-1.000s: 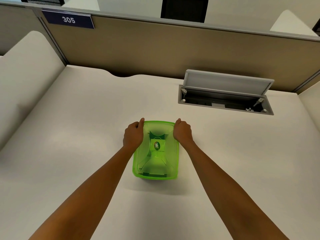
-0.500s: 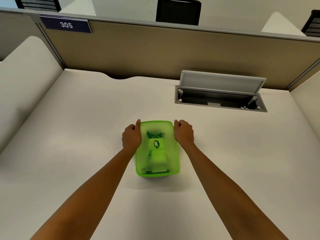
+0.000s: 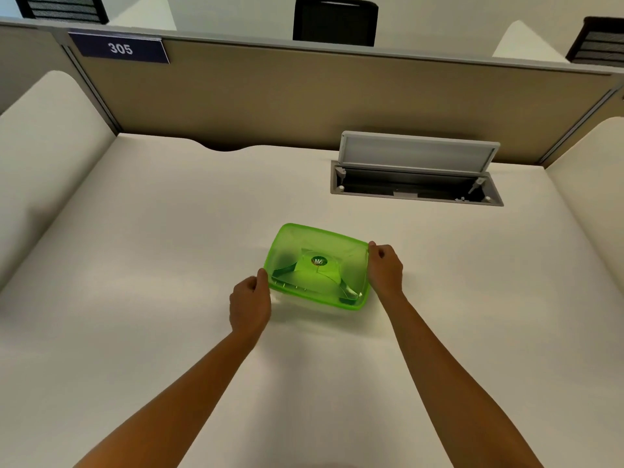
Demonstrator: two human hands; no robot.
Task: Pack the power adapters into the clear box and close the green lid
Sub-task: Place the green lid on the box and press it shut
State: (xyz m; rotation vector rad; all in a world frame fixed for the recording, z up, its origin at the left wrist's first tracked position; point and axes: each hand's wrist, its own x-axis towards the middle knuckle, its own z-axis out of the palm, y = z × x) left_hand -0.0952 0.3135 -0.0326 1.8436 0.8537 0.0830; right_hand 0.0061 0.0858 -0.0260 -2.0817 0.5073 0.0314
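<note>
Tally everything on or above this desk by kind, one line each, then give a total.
Green-lidded clear box: 1
Hands on the box, left hand and right hand: 2
Open cable hatch in the desk: 1
Number sign "305": 1
Chair backs beyond the partition, the middle one: 3
Total: 8
</note>
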